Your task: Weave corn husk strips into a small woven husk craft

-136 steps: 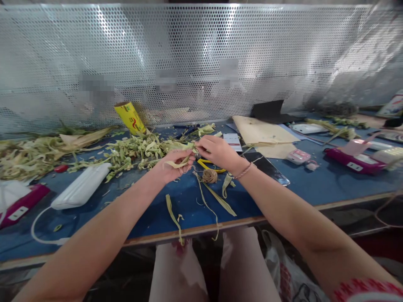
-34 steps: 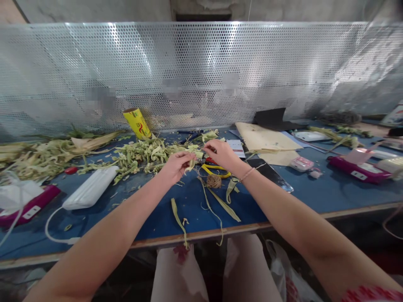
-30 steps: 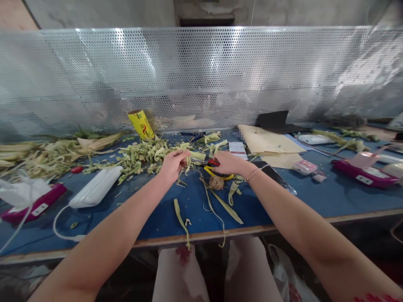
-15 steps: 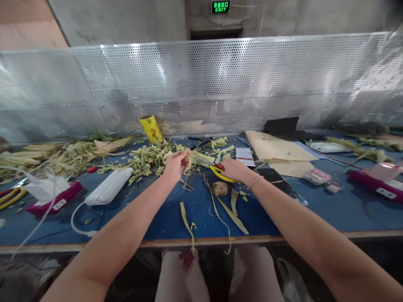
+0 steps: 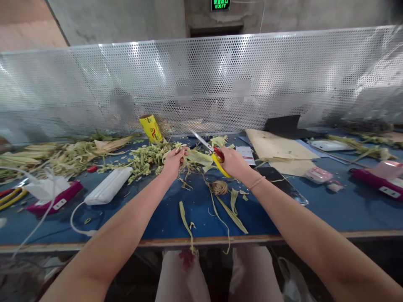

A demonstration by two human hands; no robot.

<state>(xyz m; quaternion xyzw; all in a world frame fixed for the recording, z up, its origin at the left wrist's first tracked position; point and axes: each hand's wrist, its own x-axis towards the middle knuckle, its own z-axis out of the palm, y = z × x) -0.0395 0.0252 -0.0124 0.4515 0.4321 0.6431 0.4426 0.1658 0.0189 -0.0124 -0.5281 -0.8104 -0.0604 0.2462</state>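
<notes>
My right hand [image 5: 232, 161] is closed round the red and yellow handles of a pair of scissors [image 5: 203, 141], whose blades point up and to the left. With its fingers pinched, my left hand [image 5: 174, 161] holds a pale green corn husk strip [image 5: 199, 157] that stretches right, below the blades. Beside the left hand lies a heap of pale green husk pieces [image 5: 145, 158]. Nearer to me on the blue table [image 5: 201, 214] are a ball of twine [image 5: 219, 187] and several loose husk strips [image 5: 232, 214].
A yellow can [image 5: 151, 128] leans by the perforated metal screen [image 5: 201, 79]. To the left are a white power bank [image 5: 108, 186], a magenta tissue box [image 5: 67, 199] and more husks [image 5: 72, 157]. Brown paper [image 5: 278, 144], a dark tablet [image 5: 283, 184] and a pink case [image 5: 318, 175] lie right.
The scissors have lifted off the husk, and their blades now tilt up and away to the left. My left hand has shifted slightly left and still holds the strip.
</notes>
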